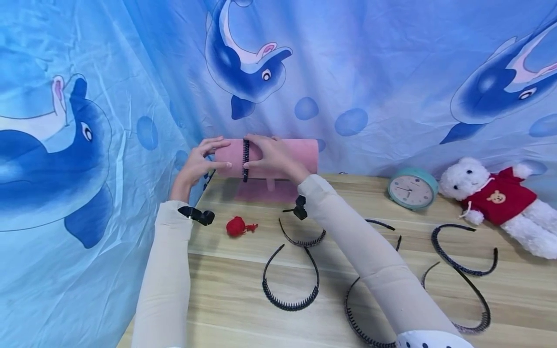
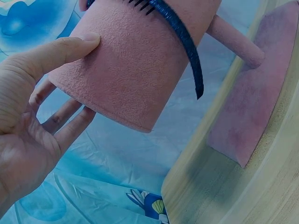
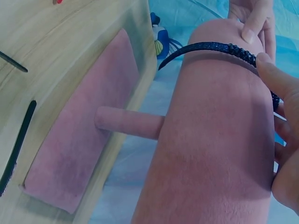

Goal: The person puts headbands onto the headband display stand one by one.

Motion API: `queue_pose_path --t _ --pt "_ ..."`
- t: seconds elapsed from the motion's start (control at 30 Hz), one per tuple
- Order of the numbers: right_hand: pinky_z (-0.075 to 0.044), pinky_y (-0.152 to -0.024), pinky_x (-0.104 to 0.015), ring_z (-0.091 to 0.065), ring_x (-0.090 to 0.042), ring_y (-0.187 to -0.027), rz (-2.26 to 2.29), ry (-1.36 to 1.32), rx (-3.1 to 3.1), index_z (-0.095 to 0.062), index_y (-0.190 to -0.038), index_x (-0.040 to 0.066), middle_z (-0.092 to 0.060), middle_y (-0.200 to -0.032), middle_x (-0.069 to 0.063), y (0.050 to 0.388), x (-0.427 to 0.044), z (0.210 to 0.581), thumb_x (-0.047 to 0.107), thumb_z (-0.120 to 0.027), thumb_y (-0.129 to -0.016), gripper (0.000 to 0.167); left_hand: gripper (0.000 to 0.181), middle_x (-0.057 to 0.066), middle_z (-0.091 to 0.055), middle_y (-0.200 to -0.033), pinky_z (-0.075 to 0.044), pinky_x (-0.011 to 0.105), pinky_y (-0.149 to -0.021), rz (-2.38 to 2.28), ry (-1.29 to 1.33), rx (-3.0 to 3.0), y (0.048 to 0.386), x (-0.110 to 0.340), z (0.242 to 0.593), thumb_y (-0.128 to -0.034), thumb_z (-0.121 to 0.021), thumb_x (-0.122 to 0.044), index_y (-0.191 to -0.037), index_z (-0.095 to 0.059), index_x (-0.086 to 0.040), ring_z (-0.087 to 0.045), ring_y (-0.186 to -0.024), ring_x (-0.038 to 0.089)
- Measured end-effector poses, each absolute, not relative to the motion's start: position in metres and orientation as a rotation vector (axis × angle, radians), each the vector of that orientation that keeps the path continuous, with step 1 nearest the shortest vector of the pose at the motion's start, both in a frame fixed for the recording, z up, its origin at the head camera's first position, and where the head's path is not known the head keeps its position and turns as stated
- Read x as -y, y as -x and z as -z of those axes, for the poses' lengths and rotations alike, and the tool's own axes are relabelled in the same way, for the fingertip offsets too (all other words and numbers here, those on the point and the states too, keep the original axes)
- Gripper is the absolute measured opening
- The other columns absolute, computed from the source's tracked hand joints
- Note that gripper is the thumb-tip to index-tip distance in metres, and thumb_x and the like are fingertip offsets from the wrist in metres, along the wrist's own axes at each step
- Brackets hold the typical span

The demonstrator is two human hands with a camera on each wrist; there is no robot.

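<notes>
- Head view: our left hand (image 1: 201, 161) grips the left end of a pink cylinder (image 1: 307, 153) on a stand at the tabletop's (image 1: 217, 295) far edge; our right hand (image 1: 271, 153) pinches a dark toothed headband (image 1: 245, 162) draped over it, left of the middle. Nearer us lie loose headbands (image 1: 290, 306) and a small red ball (image 1: 236, 226); to the right are a teal round clock (image 1: 412, 189) and a white teddy bear (image 1: 498, 197).
- Left wrist view: we see our left thumb pressed on the cylinder, fingers behind its end rim; the headband's tip projects past the edge.
- Right wrist view: our right thumb touches the headband; a post (image 3: 131, 122) joins cylinder and base (image 3: 77, 144).
</notes>
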State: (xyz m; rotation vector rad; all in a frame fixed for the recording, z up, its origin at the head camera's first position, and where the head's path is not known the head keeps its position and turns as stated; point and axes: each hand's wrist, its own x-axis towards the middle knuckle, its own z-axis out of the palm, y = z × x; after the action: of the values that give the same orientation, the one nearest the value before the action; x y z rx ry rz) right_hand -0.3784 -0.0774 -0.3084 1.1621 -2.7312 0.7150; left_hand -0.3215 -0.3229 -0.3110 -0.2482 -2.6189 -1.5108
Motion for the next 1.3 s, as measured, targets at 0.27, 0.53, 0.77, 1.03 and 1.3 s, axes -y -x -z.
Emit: queue_pose_path --t 0.27,0.53,0.77,1.03,1.3 --pt "-0.021 -0.125 -0.048 -0.036 -0.017 -0.151 -0.637 -1.137 2.704 -0.036 -0.159 0.022 -0.04 -0.164 0.0 0.378 0.086 0.31 0.055 -0.072 -0.09 0.085 0.065 0.01 -0.034 -0.165 -0.042 0.038 -0.101 1.516 0.262 2.613 0.321 0.323 0.311 -0.0848 -0.081 -0.005 -0.145 -0.056 -0.006 -0.043 -0.135 0.031" --pt "-0.021 -0.128 -0.045 -0.029 -0.021 -0.155 -0.691 -1.199 2.656 -0.038 -0.158 0.021 -0.039 -0.164 -0.002 0.376 0.079 0.311 0.051 -0.073 -0.091 0.082 0.067 0.007 -0.034 -0.165 -0.04 0.046 -0.108 1.526 0.252 2.616 0.321 0.321 0.311 -0.0843 -0.082 -0.006 -0.146 -0.056 -0.008 -0.042 -0.134 0.029" --pt "-0.021 -0.128 -0.045 -0.027 -0.027 -0.155 -0.817 -1.272 2.597 -0.045 -0.154 0.014 -0.039 -0.163 -0.008 0.366 0.067 0.314 0.04 -0.077 -0.09 0.076 0.067 0.007 -0.033 -0.165 -0.039 0.046 -0.111 1.541 0.233 2.611 0.321 0.322 0.311 -0.0842 -0.081 -0.005 -0.146 -0.056 -0.007 -0.042 -0.134 0.028" --pt "-0.026 -0.126 -0.037 -0.037 -0.024 -0.149 -0.83 -1.32 2.559 -0.055 -0.146 0.01 -0.048 -0.156 -0.009 0.352 0.032 0.321 0.033 -0.076 -0.092 0.062 0.068 0.006 -0.032 -0.166 -0.038 0.051 -0.116 1.547 0.206 2.616 0.323 0.324 0.312 -0.0839 -0.082 -0.006 -0.146 -0.055 -0.009 -0.041 -0.137 0.029" --pt "-0.036 -0.117 -0.047 -0.048 -0.031 -0.134 -0.813 -1.386 2.457 -0.064 -0.137 0.005 -0.061 -0.14 -0.014 0.338 -0.015 0.338 0.026 -0.08 -0.088 0.055 0.068 0.004 -0.031 -0.166 -0.04 0.046 -0.111 1.541 0.19 2.628 0.324 0.323 0.314 -0.0844 -0.082 -0.008 -0.147 -0.055 -0.01 -0.041 -0.137 0.026"
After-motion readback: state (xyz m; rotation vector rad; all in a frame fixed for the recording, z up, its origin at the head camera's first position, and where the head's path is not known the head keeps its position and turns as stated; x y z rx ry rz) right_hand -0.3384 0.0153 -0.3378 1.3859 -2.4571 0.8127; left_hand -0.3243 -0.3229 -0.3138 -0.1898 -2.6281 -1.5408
